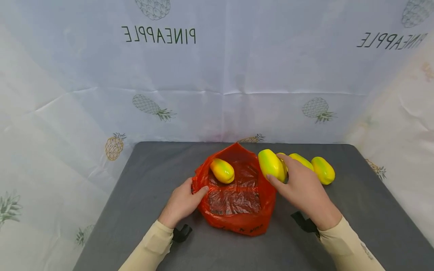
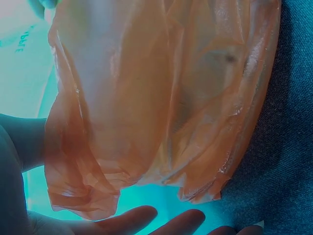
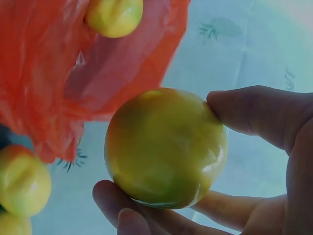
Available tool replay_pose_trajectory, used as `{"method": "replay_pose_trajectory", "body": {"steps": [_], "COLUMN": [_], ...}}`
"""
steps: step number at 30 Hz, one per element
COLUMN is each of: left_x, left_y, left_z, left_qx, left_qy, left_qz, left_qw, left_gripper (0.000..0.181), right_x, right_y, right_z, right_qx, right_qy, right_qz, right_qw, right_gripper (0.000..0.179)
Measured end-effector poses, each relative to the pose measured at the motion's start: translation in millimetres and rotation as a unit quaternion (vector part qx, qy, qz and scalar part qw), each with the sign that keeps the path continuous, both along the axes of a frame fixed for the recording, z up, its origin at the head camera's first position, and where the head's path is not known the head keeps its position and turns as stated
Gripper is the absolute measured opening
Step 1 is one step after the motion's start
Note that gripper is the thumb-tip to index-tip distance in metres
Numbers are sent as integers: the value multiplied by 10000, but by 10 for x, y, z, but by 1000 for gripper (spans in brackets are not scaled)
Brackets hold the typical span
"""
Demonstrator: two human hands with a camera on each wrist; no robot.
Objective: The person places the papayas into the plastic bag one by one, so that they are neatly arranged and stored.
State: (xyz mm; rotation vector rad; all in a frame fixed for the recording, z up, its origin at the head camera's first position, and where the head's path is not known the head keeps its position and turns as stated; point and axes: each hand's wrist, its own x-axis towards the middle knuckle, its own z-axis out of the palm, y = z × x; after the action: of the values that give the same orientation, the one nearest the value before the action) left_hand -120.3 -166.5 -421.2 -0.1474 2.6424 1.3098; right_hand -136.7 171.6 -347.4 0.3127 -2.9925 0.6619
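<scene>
A red plastic bag [image 1: 237, 222] lies with its mouth wide, and one yellow-orange papaya-like fruit [image 1: 222, 171] sits inside toward the left. My left hand [image 1: 184, 199] holds the bag's left rim, thumb over the inner side; in the left wrist view the bag film [image 2: 127, 98] covers most of the thumb. At the bag's right edge my right hand [image 1: 303, 186] grips a yellow-green papaya-like fruit [image 1: 271, 165] between thumb and fingers. The right wrist view shows the gripped fruit [image 3: 166, 149] end-on, with the bag mouth beyond.
More yellow-green fruits [image 1: 323, 170] lie on the grey table [image 1: 156, 162] behind and to the right of my right hand, partly covered by it. A white pineapple-print curtain [image 1: 203, 75] hangs behind the table. Dark straps [image 1: 182, 233] sit at both wrists.
</scene>
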Motion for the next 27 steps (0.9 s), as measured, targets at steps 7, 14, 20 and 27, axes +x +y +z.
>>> {"method": "replay_pose_trajectory", "body": {"steps": [7, 14, 20, 27], "left_x": [-16, -25, -16, -17], "left_y": [-24, -30, -47, -50], "left_z": [6, -6, -1, -18], "left_qx": [73, 111, 157, 155], "left_qy": [16, 39, 49, 96], "left_qz": [-8, -49, -64, -53], "left_qw": [10000, 9999, 9998, 9998], "left_gripper": [52, 50, 50, 49], "right_x": [-166, -315, -460, -592], "right_y": [-234, -403, -527, -654], "right_z": [-79, -185, -263, -300], "right_qx": [92, 365, 413, 605], "right_qy": [-35, -195, -487, -641], "right_qz": [334, 584, 732, 761], "right_qw": [9994, 9974, 9953, 9932], "right_gripper": [72, 73, 73, 72]}}
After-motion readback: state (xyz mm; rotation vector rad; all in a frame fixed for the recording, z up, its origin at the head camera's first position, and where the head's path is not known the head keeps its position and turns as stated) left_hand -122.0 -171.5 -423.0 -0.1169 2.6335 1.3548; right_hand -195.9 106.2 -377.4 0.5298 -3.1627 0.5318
